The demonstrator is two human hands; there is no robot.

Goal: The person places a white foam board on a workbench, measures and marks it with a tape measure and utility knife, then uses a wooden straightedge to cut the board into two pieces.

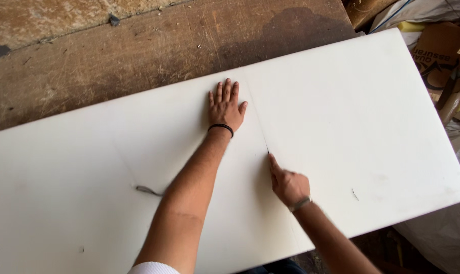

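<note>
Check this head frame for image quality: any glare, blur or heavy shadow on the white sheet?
Head view: the white foam sheet is evenly lit, bright but without glare; soft shadows fall beside the left hand and its forearm; the right hand looks slightly motion-blurred; the wooden table stays sharp.

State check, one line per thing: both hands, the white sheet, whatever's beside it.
left hand: open, flat, palm down on the sheet
right hand: closed, forefinger out along a thin line; any tool is too small to tell
white foam sheet: lying flat, line partway across
cardboard box: crumpled, beside the sheet
</note>
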